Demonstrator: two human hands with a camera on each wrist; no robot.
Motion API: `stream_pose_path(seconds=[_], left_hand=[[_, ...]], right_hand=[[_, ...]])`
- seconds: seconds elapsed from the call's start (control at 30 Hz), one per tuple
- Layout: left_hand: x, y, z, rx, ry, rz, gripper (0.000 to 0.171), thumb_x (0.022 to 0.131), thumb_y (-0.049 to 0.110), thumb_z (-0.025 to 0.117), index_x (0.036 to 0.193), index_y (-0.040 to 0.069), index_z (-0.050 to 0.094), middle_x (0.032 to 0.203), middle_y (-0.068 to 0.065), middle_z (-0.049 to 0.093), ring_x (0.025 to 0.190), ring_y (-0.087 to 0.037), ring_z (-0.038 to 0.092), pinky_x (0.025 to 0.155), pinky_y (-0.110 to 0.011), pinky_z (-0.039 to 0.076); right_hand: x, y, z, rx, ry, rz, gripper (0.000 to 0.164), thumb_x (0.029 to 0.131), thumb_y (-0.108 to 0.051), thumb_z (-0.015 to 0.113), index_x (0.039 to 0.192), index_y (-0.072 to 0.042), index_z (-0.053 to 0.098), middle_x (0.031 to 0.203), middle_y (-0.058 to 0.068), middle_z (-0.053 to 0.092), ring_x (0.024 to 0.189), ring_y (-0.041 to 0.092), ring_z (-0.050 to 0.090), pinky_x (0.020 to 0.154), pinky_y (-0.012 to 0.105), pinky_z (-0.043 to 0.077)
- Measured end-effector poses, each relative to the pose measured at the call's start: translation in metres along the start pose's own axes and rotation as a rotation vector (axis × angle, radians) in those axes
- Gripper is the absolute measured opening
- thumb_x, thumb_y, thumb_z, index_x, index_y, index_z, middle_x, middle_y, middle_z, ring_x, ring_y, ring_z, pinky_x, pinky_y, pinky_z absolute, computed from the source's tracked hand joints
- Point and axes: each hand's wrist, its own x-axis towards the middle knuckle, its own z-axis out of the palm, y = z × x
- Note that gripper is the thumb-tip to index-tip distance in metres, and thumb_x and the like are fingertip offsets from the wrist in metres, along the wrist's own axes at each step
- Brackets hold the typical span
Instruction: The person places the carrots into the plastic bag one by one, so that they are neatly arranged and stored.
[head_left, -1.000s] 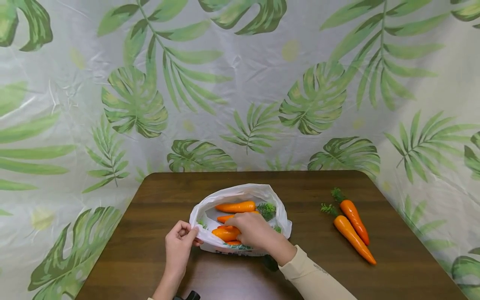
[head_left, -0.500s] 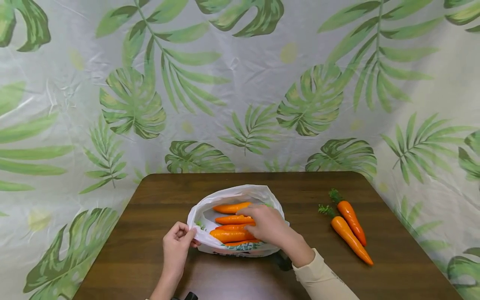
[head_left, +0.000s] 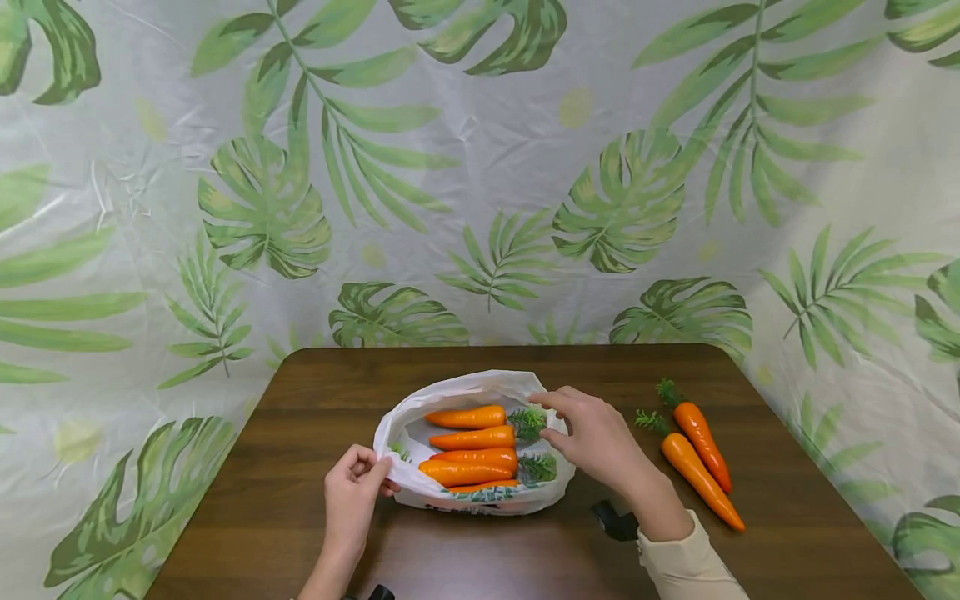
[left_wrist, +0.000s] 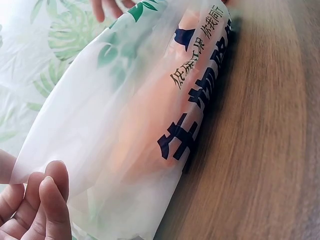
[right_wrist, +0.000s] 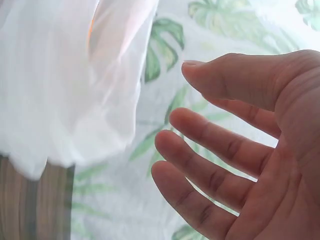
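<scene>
A white plastic bag with dark lettering lies on the table, its mouth facing up and held wide. Inside it several orange carrots with green tops lie side by side. My left hand pinches the bag's left rim between thumb and fingers; the left wrist view shows the thumb and fingertips on the thin plastic. Over the bag's right edge hovers my right hand, fingers apart and loosely bent, holding nothing. The right wrist view shows its fingers apart from the bag.
Two more carrots, one nearer and one farther, lie on the right side of the brown wooden table. A leaf-patterned curtain hangs behind the table.
My right hand has let go of a carrot in the bag and drawn back to the right, out past the rim. The left hand keeps its pinch on the bag.
</scene>
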Motion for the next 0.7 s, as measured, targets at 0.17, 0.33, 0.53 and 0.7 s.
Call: stream_pose_path(seconds=[0.17,0.33,0.53,0.7], left_hand=[[0.001,-0.001,0.000,0.002,0.004,-0.005,0.016,0.089,-0.006,0.070,0.086,-0.012,0.055,0.069,-0.020,0.060,0.050,-0.028,0.064,0.049,-0.031,0.057],[-0.001,-0.001,0.000,0.005,0.005,-0.001,0.016,0.088,-0.006,0.070,0.085,-0.011,0.055,0.068,-0.020,0.060,0.050,-0.028,0.063,0.048,-0.031,0.057],[-0.001,-0.002,0.001,-0.001,0.002,0.010,0.017,0.089,-0.006,0.070,0.085,-0.010,0.055,0.068,-0.020,0.060,0.050,-0.027,0.064,0.048,-0.030,0.057],[0.000,-0.002,0.000,-0.006,-0.004,0.013,0.017,0.089,-0.006,0.071,0.085,-0.011,0.055,0.068,-0.019,0.060,0.050,-0.027,0.064,0.048,-0.030,0.057]], right_hand=[[-0.013,0.022,-0.009,0.016,0.034,0.066,0.053,0.083,-0.019,0.084,0.131,-0.029,0.066,0.110,-0.010,0.066,0.088,0.012,0.061,0.060,0.029,0.049],[-0.027,0.042,-0.017,0.028,0.077,0.091,0.055,0.082,-0.018,0.085,0.133,-0.028,0.065,0.115,-0.010,0.066,0.094,0.018,0.065,0.067,0.034,0.053],[-0.043,0.064,-0.025,0.025,0.105,0.132,0.056,0.083,-0.017,0.084,0.134,-0.024,0.064,0.115,-0.004,0.067,0.095,0.023,0.067,0.074,0.042,0.057],[-0.058,0.081,-0.029,0.105,0.087,0.195,0.060,0.085,-0.014,0.082,0.140,-0.024,0.059,0.119,0.000,0.065,0.099,0.025,0.064,0.078,0.047,0.058]])
